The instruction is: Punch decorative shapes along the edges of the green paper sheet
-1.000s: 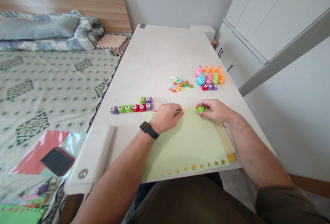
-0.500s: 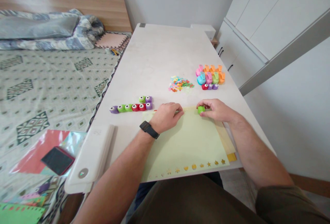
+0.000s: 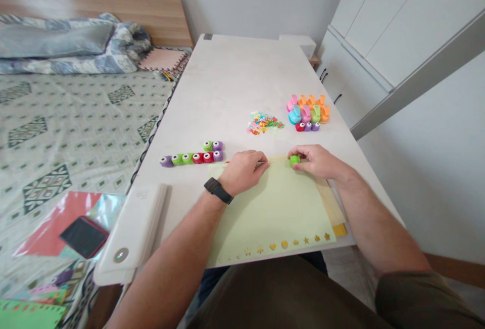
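Note:
A pale green sheet of paper (image 3: 273, 207) lies before me, with a row of punched shapes such as hearts and stars along its near edge. My left hand (image 3: 248, 170), a black watch on its wrist, pinches the sheet's far edge between thumb and fingers. At the far right corner, my right hand (image 3: 316, 161) grips a small green craft punch (image 3: 294, 160) between thumb and fingers, at the paper's edge. Whether the edge sits in the punch's slot I cannot tell. Under the sheet, yellowish paper (image 3: 333, 202) sticks out on the right.
Small craft punches (image 3: 197, 158) stand in a row at left. Larger punches (image 3: 306, 113) cluster at back right, near a pile of colourful paper cutouts (image 3: 265, 123). A white machine (image 3: 131, 235) lies along the table's left edge. A dark phone-like object (image 3: 84, 236) rests on the bed.
Both hands keep their places on the paper and the punch. The whole view has shifted very slightly.

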Tool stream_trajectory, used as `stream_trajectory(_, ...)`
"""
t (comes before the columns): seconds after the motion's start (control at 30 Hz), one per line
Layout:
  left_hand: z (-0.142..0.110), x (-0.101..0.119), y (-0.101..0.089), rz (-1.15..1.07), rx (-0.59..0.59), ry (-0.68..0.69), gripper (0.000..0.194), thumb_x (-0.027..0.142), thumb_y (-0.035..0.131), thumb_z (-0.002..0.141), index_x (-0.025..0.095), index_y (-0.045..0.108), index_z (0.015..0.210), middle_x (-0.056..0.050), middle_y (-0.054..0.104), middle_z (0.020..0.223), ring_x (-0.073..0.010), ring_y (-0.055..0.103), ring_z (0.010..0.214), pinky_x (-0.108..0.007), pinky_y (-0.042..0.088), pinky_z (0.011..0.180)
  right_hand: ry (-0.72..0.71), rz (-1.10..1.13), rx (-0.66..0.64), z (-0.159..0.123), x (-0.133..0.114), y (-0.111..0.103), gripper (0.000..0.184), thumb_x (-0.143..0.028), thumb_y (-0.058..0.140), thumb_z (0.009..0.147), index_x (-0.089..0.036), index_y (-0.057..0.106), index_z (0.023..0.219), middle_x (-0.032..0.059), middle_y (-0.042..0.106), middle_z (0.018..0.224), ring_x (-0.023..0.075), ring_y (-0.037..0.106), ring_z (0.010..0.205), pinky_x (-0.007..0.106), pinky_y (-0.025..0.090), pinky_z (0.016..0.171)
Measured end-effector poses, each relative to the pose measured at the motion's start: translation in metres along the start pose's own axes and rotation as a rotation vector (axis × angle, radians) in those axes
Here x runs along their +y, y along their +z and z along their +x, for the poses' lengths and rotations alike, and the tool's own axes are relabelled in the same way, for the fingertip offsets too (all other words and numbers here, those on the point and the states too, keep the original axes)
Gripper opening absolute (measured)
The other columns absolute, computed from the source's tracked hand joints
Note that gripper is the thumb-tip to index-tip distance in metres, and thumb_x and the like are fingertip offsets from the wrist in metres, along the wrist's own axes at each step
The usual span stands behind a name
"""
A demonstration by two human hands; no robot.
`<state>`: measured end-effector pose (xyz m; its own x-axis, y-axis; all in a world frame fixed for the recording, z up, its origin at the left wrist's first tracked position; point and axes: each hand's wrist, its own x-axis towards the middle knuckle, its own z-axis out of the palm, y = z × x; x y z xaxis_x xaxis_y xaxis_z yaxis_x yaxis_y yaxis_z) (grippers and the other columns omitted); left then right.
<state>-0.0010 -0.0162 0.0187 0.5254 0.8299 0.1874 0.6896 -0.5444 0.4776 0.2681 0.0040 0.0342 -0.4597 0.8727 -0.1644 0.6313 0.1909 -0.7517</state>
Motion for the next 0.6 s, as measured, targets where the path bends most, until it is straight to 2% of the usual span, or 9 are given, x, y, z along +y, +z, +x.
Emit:
stream_trajectory(0.17, 0.000, 0.004, -0.005, 0.034, -0.019, -0.025, 0.024, 0.040, 0.055, 0.095, 0.019, 0.068, 0.096, -0.006, 0.072, 0.091, -0.0204, 0.066, 0.085, -0.033, 0.048, 0.078, -0.025, -0.029, 0.008, 0.001, 0.001, 0.000, 0.032, -0.028, 0.072, 0.074, -0.019, 0.071, 0.105, 0.0021, 0.072, 0.092, 0.0184, 0.064, 0.082, 0.030, 0.048, 0.077)
stream_trajectory(0.3, 0.003, 0.015, -0.006, 0.032, -0.002, -0.041, 0.039, 0.054, 0.060, 0.090, 0.020, 0.068, 0.108, -0.007, 0.072, 0.103, -0.0237, 0.066, 0.097, -0.036, 0.048, 0.089, -0.057, -0.050, 0.033, 0.000, -0.001, 0.001, 0.032, -0.028, 0.072, 0.075, -0.021, 0.071, 0.106, 0.0024, 0.073, 0.094, 0.0195, 0.065, 0.084, 0.031, 0.048, 0.079)
stream_trajectory(0.5, 0.023, 0.040, 0.009, 0.035, -0.054, -0.036, 0.064, 0.069, 0.060, 0.082, 0.018, 0.060, 0.122, -0.011, 0.072, 0.109, -0.0289, 0.066, 0.104, -0.040, 0.046, 0.095, -0.108, -0.070, 0.054, 0.000, 0.000, 0.004, 0.030, -0.025, 0.071, 0.076, -0.022, 0.071, 0.106, 0.0025, 0.073, 0.095, 0.0198, 0.065, 0.083, 0.031, 0.048, 0.078)
stream_trajectory(0.6, 0.037, 0.046, 0.018, -0.007, -0.126, -0.057, 0.062, 0.070, 0.062, 0.079, 0.019, 0.062, 0.114, -0.010, 0.073, 0.102, -0.0274, 0.068, 0.097, -0.035, 0.048, 0.086, -0.131, -0.084, 0.065, -0.001, -0.002, 0.005, 0.031, -0.022, 0.070, 0.075, -0.022, 0.071, 0.106, 0.0030, 0.074, 0.097, 0.0206, 0.066, 0.086, 0.031, 0.048, 0.078)
